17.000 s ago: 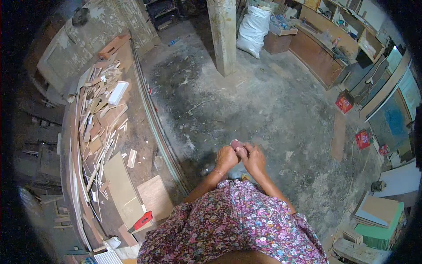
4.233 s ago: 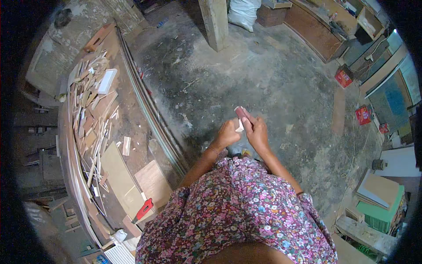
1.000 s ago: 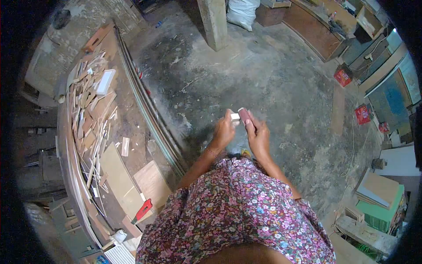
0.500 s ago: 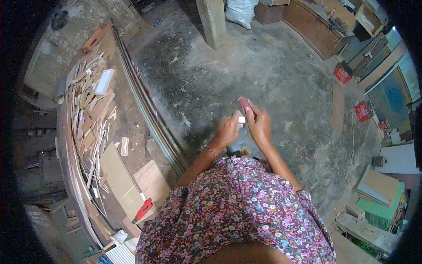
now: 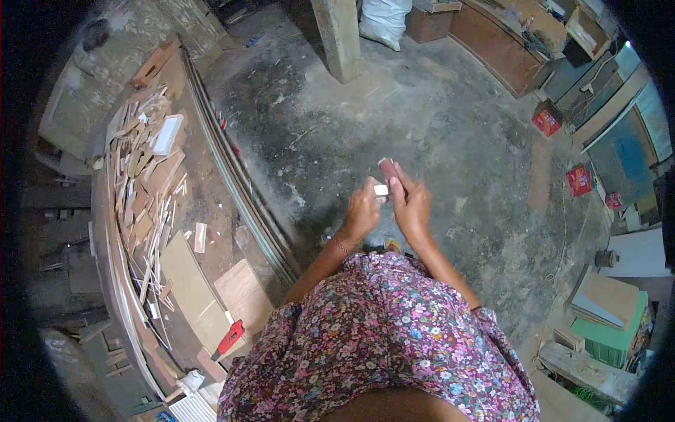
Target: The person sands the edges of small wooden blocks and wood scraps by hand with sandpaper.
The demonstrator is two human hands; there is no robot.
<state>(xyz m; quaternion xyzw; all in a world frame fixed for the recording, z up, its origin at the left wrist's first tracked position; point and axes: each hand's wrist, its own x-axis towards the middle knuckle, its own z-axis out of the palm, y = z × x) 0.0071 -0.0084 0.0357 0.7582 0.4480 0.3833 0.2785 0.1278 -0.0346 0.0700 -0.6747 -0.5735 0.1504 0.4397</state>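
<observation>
In front of my floral shirt, both hands are raised close together over the floor. My left hand (image 5: pixel 361 212) is closed around a small block with a white end face (image 5: pixel 381 190), which points toward my other hand. My right hand (image 5: pixel 412 208) grips a reddish-brown strip of sandpaper (image 5: pixel 387 167), its thumb and fingers pressed along it. The sandpaper stands tilted up beside the block, its lower end right at the block's edge. Part of the block is hidden behind my left fingers.
On my left, a long workbench (image 5: pixel 211 179) bears a pile of wood offcuts (image 5: pixel 144 186), flat boards (image 5: pixel 188 278) and a red-handled tool (image 5: pixel 230 337). A concrete post (image 5: pixel 336 42) rises ahead, near a white sack (image 5: pixel 384 21). Red boxes (image 5: pixel 580 180) stand along the right.
The white-ended block in my left hand has shifted slightly left. My right hand, with the sandpaper, has moved a little left too. Both grips are kept.
</observation>
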